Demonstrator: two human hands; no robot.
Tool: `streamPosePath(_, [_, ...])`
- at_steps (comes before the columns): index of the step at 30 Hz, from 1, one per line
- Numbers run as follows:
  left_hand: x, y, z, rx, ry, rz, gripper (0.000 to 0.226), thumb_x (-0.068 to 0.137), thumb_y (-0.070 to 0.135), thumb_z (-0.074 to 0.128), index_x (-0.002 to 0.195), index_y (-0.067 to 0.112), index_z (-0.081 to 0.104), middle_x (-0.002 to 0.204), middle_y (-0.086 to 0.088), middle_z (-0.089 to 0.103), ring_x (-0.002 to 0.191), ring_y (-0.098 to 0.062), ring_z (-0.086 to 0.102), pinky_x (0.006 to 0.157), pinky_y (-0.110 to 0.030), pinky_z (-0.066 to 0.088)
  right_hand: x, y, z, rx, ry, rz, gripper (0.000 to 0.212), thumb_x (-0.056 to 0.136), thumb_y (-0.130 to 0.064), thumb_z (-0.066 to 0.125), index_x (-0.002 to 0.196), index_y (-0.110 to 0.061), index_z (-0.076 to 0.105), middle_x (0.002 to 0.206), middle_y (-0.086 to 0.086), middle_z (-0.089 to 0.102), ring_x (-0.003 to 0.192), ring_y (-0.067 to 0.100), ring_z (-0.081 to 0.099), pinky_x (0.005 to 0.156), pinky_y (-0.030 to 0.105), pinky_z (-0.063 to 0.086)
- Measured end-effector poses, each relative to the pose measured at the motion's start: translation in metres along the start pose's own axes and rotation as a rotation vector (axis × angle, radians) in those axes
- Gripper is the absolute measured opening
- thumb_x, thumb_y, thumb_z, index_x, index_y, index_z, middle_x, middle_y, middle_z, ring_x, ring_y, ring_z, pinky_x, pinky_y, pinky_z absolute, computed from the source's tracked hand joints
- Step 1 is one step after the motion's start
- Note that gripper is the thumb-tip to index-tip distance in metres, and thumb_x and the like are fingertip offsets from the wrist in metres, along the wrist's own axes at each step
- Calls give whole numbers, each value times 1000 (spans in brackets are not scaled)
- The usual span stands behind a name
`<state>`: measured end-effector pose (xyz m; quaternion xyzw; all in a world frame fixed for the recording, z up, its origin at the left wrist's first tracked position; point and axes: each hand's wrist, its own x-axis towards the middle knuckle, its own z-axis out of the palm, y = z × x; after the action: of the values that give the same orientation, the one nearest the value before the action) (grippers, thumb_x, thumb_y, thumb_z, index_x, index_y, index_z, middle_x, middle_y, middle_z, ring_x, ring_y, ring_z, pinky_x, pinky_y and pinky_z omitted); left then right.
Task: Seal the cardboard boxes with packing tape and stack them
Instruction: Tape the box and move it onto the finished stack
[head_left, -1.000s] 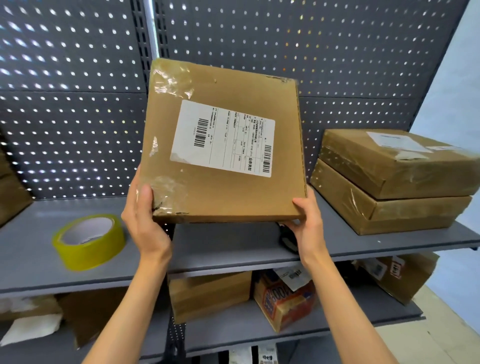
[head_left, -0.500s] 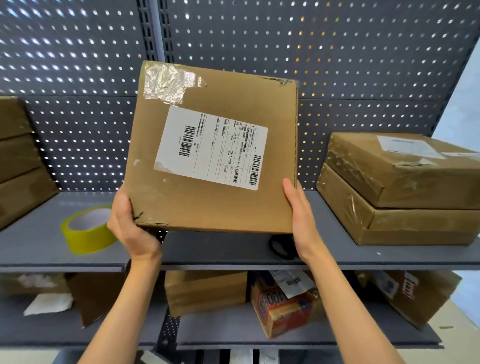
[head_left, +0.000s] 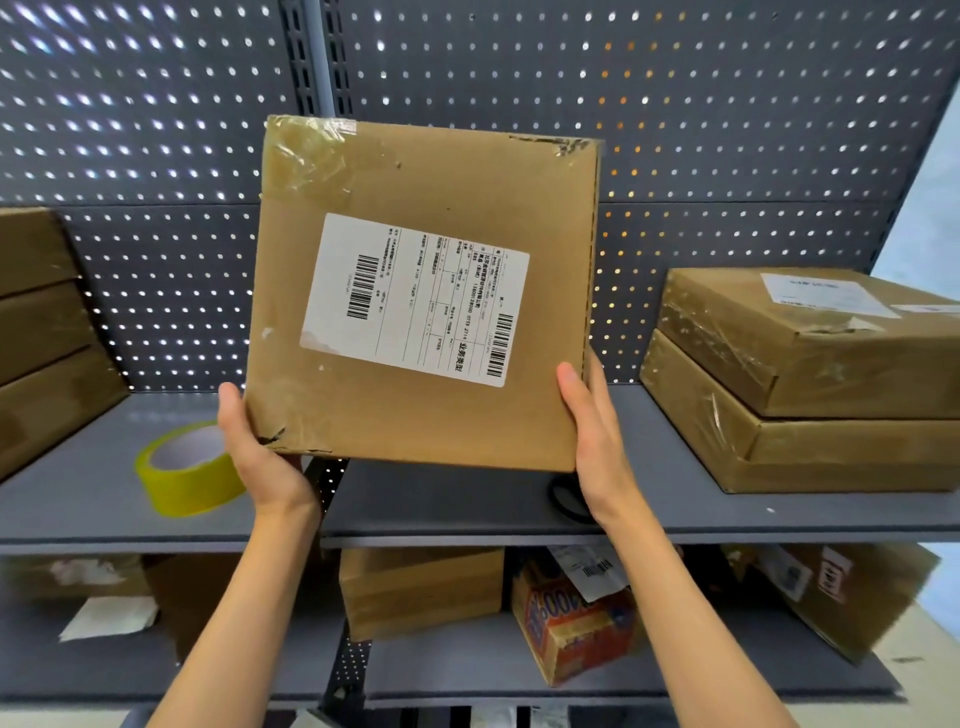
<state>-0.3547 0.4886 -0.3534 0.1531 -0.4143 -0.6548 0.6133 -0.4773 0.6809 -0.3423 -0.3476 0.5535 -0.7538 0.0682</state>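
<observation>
I hold a flat square cardboard box (head_left: 431, 291) upright in the air above the grey shelf (head_left: 467, 509), its face with a white shipping label turned to me. My left hand (head_left: 260, 457) grips its lower left corner, thumb on the front. My right hand (head_left: 597, 441) grips the lower right edge, fingers hidden behind. Clear tape covers the box's top left corner. A roll of yellow packing tape (head_left: 187, 470) lies on the shelf just left of my left hand. Two sealed boxes (head_left: 810, 379) sit stacked at the right.
A stack of brown boxes (head_left: 41, 332) stands at the shelf's left end. A dark object (head_left: 563, 499) lies on the shelf behind my right wrist. The lower shelf holds more cartons (head_left: 421, 592) and an orange package (head_left: 576, 629). Perforated grey panel behind.
The box has turned a little more upright and square to me. My view has shifted left, bringing the left stack of boxes into sight. Both hands keep their grip.
</observation>
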Motion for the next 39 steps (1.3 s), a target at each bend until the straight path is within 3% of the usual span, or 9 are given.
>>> streamPosePath(4, [-5,1,7,-54,-16,-52,53,103,42,26,87,26,74,92,9,72,91,-7,66,81,-22,52,-3,-1,-5,-17,24,17,63,86,-47,48,144,-33,29,137,-21,47,126,-7,44,106,20,37])
streamPosePath(7, [-7,-3,11,-45,-12,-46,46,104,40,24,98,22,66,94,7,69,94,-9,65,88,-27,50,-5,-4,-11,-1,39,43,49,88,-49,53,131,-45,30,128,-31,47,119,-13,46,109,23,36])
streamPosePath(15, [-32,4,43,-3,-75,-50,37,102,42,29,97,24,61,81,15,70,80,-2,64,70,-18,50,5,-24,-48,9,49,54,83,74,-62,55,145,-25,37,139,-10,52,128,8,48,113,41,34])
streamPosePath(19, [-35,9,55,24,-249,-72,54,76,66,57,112,25,61,105,4,64,99,-15,57,80,-29,44,18,-41,-68,61,67,77,80,76,-59,60,145,-24,37,137,-6,55,127,11,51,111,44,36])
streamPosePath(24, [-28,21,78,84,-496,-115,48,60,67,72,91,30,67,95,5,57,95,-18,51,83,-36,38,33,-68,-86,220,109,52,49,92,-30,52,140,-17,47,129,1,62,119,16,58,100,34,46])
streamPosePath(28, [-16,27,108,75,-503,-81,27,88,42,55,72,31,73,80,15,64,84,-8,60,87,-33,47,46,-86,-97,228,119,-7,57,86,-22,54,141,-14,44,129,4,62,108,12,61,86,27,51])
streamPosePath(30, [-12,30,125,83,-488,-67,23,78,48,58,76,32,75,87,16,65,95,-10,59,102,-40,42,52,-96,-104,201,108,-39,63,81,-21,59,142,-15,43,129,5,61,106,12,62,81,26,52])
streamPosePath(33, [-12,36,155,73,-561,-65,23,84,48,55,76,42,76,88,20,69,97,-3,61,103,-36,40,59,-114,-117,120,127,-97,65,79,-28,55,141,-17,43,120,0,65,97,7,64,72,25,53])
streamPosePath(39, [-27,34,202,96,-694,-90,31,78,56,56,89,33,73,102,5,68,103,-17,62,101,-48,43,68,-130,-153,59,284,-165,25,83,-35,52,100,-25,67,89,-12,71,90,7,63,79,29,53])
